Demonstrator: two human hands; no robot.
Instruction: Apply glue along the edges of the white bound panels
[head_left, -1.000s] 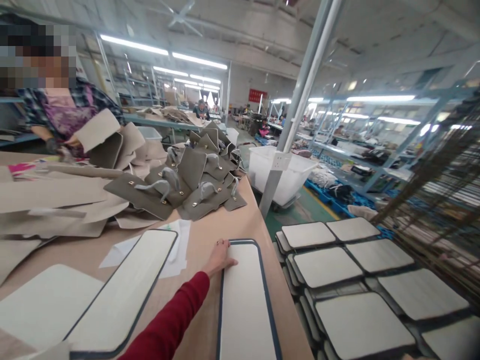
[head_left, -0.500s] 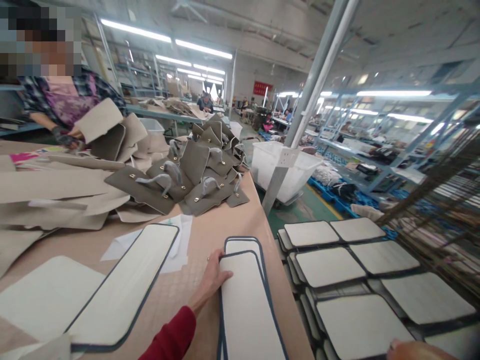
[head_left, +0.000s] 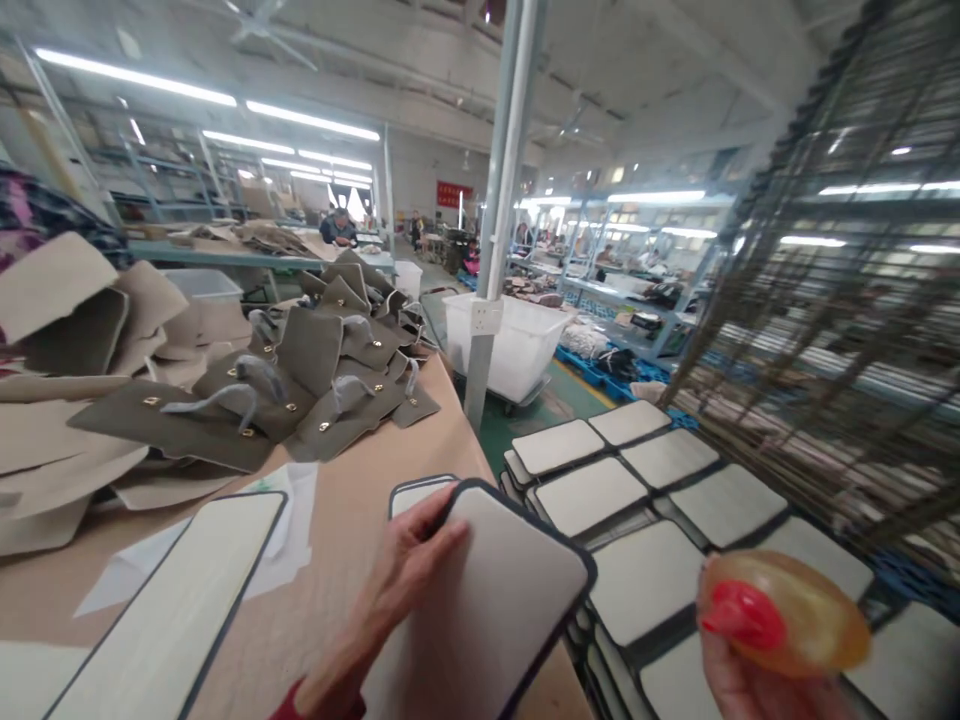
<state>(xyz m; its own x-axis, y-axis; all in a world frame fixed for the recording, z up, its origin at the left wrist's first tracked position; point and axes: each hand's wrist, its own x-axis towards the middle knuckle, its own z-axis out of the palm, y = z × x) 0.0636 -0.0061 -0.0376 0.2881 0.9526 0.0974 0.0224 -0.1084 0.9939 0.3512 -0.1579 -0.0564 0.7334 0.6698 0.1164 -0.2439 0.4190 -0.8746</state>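
Note:
My left hand grips the upper left edge of a pale panel with a dark border, thumb on its face. This panel is tilted up off the table. Behind my fingers, the rounded end of another bordered panel shows on the table. At the lower right, my right hand is closed around a translucent yellow squeeze bottle with a red cap, held above the rows of panels. Part of that hand is hidden behind the bottle. A long bordered panel lies on the table to the left.
Grey-brown pieces with grey straps and metal fittings are heaped on the table. Stacked panels fill a rack at right. Beyond the table stand a metal post and a white bin. A person sits far back.
My left hand has lifted and tilted the top panel from the table. My right hand has come into view with the yellow bottle. The camera view has turned right.

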